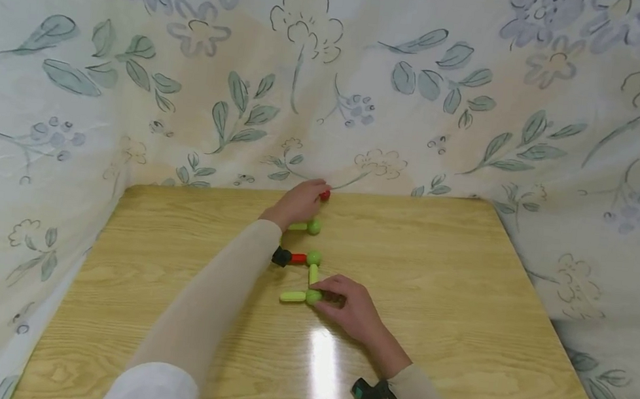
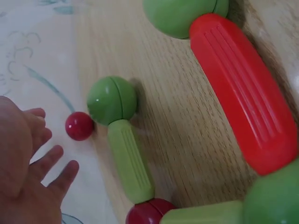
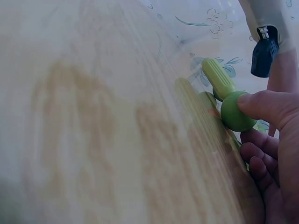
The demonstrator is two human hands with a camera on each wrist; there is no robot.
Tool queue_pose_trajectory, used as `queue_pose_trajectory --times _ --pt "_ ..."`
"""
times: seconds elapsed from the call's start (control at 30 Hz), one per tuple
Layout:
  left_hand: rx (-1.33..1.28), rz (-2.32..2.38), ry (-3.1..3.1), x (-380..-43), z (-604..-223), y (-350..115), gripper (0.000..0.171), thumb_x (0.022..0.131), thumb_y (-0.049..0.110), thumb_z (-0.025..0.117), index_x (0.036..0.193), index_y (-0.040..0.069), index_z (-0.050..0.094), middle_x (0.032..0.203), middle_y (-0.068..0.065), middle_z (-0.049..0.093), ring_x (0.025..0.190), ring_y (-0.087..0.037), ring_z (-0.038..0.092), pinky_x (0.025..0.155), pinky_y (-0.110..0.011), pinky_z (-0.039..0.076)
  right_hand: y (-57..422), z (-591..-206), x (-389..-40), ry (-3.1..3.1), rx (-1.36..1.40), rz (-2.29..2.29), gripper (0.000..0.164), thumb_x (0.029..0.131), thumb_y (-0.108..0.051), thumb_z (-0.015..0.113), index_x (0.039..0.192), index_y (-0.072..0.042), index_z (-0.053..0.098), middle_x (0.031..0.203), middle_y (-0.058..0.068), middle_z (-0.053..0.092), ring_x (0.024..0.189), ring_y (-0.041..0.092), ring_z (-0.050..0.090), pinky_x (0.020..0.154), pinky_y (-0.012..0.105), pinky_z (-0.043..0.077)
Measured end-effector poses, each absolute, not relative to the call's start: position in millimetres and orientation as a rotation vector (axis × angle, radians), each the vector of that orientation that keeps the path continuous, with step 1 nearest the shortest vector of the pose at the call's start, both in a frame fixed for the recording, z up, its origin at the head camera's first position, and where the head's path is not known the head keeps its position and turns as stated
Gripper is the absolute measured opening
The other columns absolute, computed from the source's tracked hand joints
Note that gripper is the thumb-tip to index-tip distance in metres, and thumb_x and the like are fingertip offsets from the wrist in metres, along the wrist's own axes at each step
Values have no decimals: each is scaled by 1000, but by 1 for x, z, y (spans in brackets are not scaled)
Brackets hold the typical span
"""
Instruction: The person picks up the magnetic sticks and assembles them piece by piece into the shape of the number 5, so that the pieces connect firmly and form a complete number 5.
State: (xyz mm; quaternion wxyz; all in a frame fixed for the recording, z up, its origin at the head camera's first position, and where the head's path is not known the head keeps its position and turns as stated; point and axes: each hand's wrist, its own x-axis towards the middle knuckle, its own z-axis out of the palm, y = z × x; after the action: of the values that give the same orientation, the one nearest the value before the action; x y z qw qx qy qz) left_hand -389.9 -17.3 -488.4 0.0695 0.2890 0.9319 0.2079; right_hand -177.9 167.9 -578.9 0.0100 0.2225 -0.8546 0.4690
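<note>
Toy rods and balls are joined in a chain on the wooden table. My right hand (image 1: 356, 312) pinches a green ball (image 3: 237, 114) at the near end, thumb on top and fingers below. From that ball one light-green rod (image 1: 292, 296) points left and another (image 1: 313, 274) runs back to a second green ball (image 1: 314, 257) with a red rod (image 2: 245, 93). At the table's far edge my left hand (image 1: 298, 203) has its fingers spread beside a small red ball (image 2: 79, 126), which lies by a green ball (image 2: 112, 100) on a yellow-green rod (image 2: 131, 161).
The wooden table (image 1: 434, 291) ends at a floral cloth (image 1: 332, 95) hanging behind and at both sides. Black cameras are strapped to the left wrist (image 1: 282, 256) and right wrist (image 1: 372, 392). My left forearm (image 1: 214, 299) crosses over the table's left half.
</note>
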Motion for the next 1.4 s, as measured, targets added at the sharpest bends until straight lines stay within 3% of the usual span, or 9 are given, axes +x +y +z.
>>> queue_pose_trajectory --times 0.17,0.43,0.6,0.77,1.2,1.4 --pt "888 430 2792 -392 -488 -10 54 111 1 37 164 3 45 171 -15 37 159 -31 32 130 -38 23 167 -578 -178 -2647 691 1482 28 96 -22 88 123 -29 82 114 -16 71 99 10 67 82 33 59" --pt "867 338 2767 -392 -492 -11 52 112 1 46 164 6 47 164 -11 48 150 -29 45 126 -38 32 168 -580 -179 -2652 693 1477 28 96 -23 87 122 -32 82 115 -17 71 100 10 67 83 33 59" --pt "852 368 2818 -393 -501 -15 44 112 8 57 156 5 58 153 -12 60 143 -29 53 123 -39 37 168 -577 -178 -2663 682 1476 27 96 -24 87 121 -32 82 114 -17 71 99 10 67 83 33 59" --pt "753 462 2862 -389 -506 -20 37 108 4 63 144 5 69 135 -11 71 128 -28 62 115 -39 45 167 -574 -177 -2658 698 1471 27 96 -23 87 122 -30 82 113 -15 72 99 11 67 83 33 58" --pt "651 724 2867 -388 -506 -35 31 106 14 71 136 4 72 129 -12 70 114 -27 62 103 -41 52 166 -574 -176 -2670 680 1462 29 95 -22 88 123 -30 82 113 -16 71 98 10 67 82 32 58" --pt "640 893 2828 -379 -497 -49 38 107 20 72 142 5 69 136 -12 68 118 -27 61 107 -43 52 166 -576 -178 -2675 670 1472 29 95 -20 88 122 -29 82 111 -16 71 96 10 66 81 32 58"
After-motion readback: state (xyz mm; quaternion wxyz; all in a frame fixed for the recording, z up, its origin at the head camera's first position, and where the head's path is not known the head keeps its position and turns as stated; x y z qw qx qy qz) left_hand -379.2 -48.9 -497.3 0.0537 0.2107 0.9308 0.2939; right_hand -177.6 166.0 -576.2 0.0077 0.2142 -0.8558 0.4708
